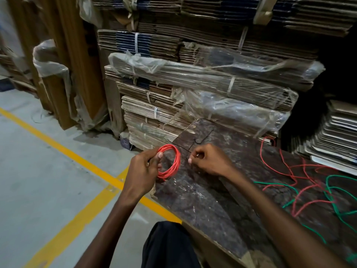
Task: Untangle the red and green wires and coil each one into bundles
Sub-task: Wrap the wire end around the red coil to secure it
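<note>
Stacked cardboard is backing the dark counter — left hand fingers are pinching the red coil, right hand fingers are pinching something too small to tell — loose red wire and green wire are lying tangled.

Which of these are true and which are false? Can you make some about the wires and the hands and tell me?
1. The left hand holds a red coil. True.
2. The green wire is already wound into a neat bundle. False: it lies loose on the dark board, crossing loose red wire.
3. The right hand has curled fingers close beside the coil. True.
4. The coil is lying flat on the floor. False: it is held up over the board's edge.
5. Stacks of flat cardboard stand behind the board. True.
6. The line on the floor is blue. False: the floor line is yellow.
</note>
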A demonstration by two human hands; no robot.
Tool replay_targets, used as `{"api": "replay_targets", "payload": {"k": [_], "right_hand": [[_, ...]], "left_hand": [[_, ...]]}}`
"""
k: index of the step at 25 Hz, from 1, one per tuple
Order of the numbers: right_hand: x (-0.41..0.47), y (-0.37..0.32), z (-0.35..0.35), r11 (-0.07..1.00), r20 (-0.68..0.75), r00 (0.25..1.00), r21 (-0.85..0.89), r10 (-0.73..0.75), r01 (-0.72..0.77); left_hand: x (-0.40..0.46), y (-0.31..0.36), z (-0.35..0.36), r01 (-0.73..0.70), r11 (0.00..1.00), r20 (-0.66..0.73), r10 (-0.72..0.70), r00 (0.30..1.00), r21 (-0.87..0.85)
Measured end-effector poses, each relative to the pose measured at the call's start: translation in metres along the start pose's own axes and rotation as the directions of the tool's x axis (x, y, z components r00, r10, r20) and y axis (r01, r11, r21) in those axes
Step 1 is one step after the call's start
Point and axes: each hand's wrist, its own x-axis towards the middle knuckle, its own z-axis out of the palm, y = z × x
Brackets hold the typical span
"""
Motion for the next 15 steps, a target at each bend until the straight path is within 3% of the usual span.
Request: {"api": "replay_targets", "payload": {"k": [3,6,15], "right_hand": [[-0.028,0.001,-0.027,0.934,0.267,0.962,0.328,0.05,-0.14],[-0.051,0.007,-0.052,0.886,0.372,0.928,0.421,0.028,-0.195],[-0.088,0.042,-0.087,0.905,0.117,0.989,0.403,0.094,-0.133]], "left_hand": [[0.002,0.007,-0.003,-0.014,1.0,0.019,0.014,1.0,0.004],[0.004,0.014,-0.002,-0.029,1.0,0.024,0.029,0.999,0.002],[-0.001,0.055,0.026,-0.105,0.993,0.119,0.111,0.987,-0.052]]}}
